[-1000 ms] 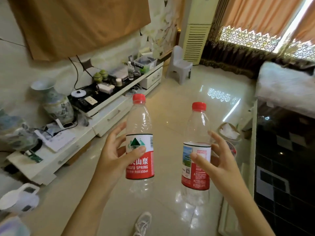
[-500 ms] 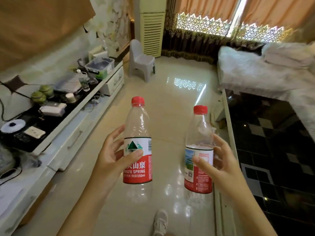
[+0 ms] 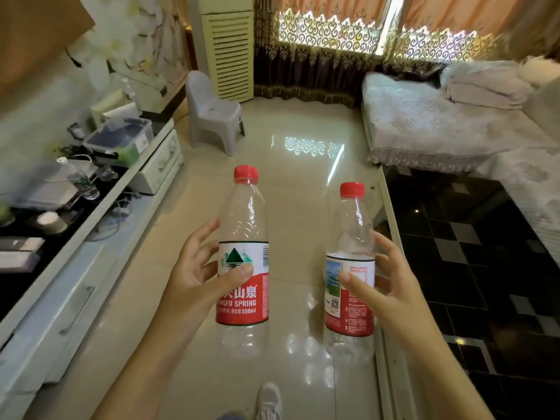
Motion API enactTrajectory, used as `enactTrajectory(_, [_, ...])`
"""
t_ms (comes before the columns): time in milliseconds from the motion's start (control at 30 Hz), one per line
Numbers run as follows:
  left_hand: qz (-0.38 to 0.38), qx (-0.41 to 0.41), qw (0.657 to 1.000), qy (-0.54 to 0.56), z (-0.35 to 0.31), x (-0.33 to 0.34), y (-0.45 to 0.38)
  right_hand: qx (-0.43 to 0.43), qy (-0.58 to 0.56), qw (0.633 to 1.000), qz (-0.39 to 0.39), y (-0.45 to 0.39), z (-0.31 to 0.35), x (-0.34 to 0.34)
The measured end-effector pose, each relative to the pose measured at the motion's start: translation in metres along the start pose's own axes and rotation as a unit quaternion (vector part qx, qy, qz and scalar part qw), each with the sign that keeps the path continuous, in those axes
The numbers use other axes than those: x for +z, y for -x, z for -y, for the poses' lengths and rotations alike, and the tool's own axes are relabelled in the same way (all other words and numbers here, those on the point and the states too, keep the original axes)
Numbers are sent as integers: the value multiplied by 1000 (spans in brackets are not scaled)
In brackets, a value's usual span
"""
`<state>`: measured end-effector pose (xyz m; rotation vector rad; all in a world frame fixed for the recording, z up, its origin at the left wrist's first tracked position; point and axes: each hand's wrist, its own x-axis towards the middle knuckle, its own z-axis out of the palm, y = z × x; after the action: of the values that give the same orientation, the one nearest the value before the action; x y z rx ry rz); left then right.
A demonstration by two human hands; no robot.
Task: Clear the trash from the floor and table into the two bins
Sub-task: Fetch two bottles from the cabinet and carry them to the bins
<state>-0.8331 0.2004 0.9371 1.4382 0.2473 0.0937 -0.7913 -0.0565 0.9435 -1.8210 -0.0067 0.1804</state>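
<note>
Both bottles keep the same upright pose in the hands as half a second ago, while the room has slid: the curtained window and grey chair now sit higher and more central, and the cluttered white cabinet has drifted toward 9 o'clock.

Head view, the only one. The left hand (image 3: 194,277) grips a clear, empty plastic water bottle with a red cap and a red and white mountain label (image 3: 243,253), just left of centre. Its thumb presses across the label front and its fingers (image 3: 203,234) curl round the far side. The right hand (image 3: 391,286) holds a second clear plastic bottle with a red cap and a red label bearing a small landscape picture (image 3: 351,259), at 4 o'clock from centre, thumb on the label, fingers wrapped behind. The bottles stand apart, not touching.

Below lies a glossy cream tiled floor (image 3: 303,183). A small grey plastic chair (image 3: 212,113) stands at 12 o'clock, a low surface topped with black glass (image 3: 472,253) runs along 3 o'clock, and a white cloth-covered sofa (image 3: 439,122) is at 2 o'clock. One pale shoe (image 3: 269,401) shows at 6 o'clock.

Neither bin is in view, so the carry seems unfinished. Judged risks: thin empty bottles may buckle or slip under a loose grip and roll across the slick tiles, and the polished floor could cause a skid while walking.
</note>
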Motion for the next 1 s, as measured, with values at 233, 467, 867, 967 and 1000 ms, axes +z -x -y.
enactTrajectory(233, [52,-23,998,-2,-2,14,-108,13,-6,999,-35,-90,6,1])
enactTrajectory(467, [158,-58,985,-27,5,30,-247,80,-25,986,-145,-156,-9,6])
enactTrajectory(867, [376,-151,908,-109,65,151,-395,210,-82,882,-413,-195,-76,-19])
enactTrajectory(967, [424,-183,876,-137,104,199,-406,237,-103,850,-459,-203,-104,-40])
enactTrajectory(1000, [439,-193,866,-145,117,215,-409,241,-110,841,-471,-208,-115,-48])
